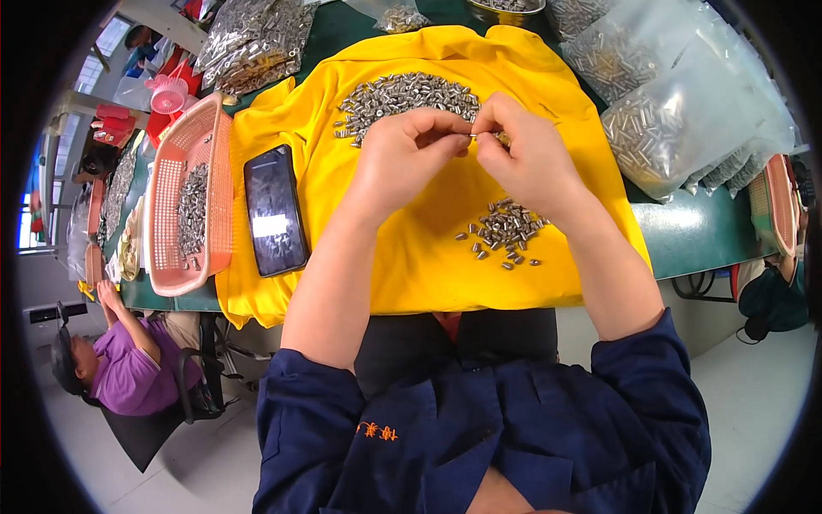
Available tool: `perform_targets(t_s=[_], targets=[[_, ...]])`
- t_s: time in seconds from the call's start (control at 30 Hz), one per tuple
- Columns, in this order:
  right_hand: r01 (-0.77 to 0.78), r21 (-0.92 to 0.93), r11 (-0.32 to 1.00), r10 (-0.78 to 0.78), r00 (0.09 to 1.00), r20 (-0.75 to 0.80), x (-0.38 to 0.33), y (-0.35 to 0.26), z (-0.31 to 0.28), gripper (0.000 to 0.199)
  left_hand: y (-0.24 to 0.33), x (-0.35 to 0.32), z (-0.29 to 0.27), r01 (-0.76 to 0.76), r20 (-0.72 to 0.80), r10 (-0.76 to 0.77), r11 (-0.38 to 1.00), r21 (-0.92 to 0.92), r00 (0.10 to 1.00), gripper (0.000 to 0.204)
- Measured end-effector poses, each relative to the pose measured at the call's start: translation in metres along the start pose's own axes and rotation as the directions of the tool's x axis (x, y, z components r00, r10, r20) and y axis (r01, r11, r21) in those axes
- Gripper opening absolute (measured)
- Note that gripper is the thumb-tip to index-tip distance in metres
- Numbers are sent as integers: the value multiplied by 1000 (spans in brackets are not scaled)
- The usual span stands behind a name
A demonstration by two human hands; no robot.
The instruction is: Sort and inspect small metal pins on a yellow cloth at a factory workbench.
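Note:
My left hand (401, 161) and my right hand (529, 158) meet over the yellow cloth (411, 265), thumbs and forefingers pinched. Between their fingertips is a tiny metal part (473, 134), mostly covered, so its exact kind cannot be made out. Something brass-coloured shows within the curled fingers of the right hand. Just beyond the hands lies a wide heap of small silver metal cylinders (402, 96). A smaller pile of similar cylinders (505, 230) rests nearer me, beside my right forearm.
Left of the cloth stands a pink plastic basket (221, 197) holding metal parts; a dark phone (276, 212) lies beside it. Clear bags of parts (651, 128) crowd the right, another bag (257, 43) the far left. A metal bowl (507, 12) sits behind. A seated person (137, 351) works at left.

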State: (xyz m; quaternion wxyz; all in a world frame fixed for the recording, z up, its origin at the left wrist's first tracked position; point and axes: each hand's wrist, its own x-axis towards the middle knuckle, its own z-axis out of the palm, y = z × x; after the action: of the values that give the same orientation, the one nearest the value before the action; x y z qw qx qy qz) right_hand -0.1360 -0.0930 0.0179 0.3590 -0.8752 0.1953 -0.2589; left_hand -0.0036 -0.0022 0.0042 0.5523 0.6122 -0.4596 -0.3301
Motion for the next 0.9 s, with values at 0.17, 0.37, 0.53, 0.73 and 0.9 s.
perform_targets(t_s=[0.17, 0.37, 0.53, 0.73, 0.9], targets=[[76, 210, 975, -61, 995, -79, 0, 4, -2, 5, 2, -1, -8, 22, -35, -21, 999, 38, 999, 13], [100, 90, 991, -76, 968, -239, 4, 7, -15, 7, 2, 0, -8, 35, -87, -40, 998, -55, 995, 15], [60, 77, 995, -45, 981, -188, 5, 5, -6, 7, -4, 0, -8, -55, -62, 67, 983, 175, 996, 16], [30, 245, 969, -4, 994, -106, 3, 2, -8, 7, -4, -1, -7, -5, -55, 0, 995, -95, 999, 13], [-19, 341, 940, 36, 998, -42, 1, 0, -8, 5, -2, -2, -7, 176, 128, -128, 835, -521, 984, 13]])
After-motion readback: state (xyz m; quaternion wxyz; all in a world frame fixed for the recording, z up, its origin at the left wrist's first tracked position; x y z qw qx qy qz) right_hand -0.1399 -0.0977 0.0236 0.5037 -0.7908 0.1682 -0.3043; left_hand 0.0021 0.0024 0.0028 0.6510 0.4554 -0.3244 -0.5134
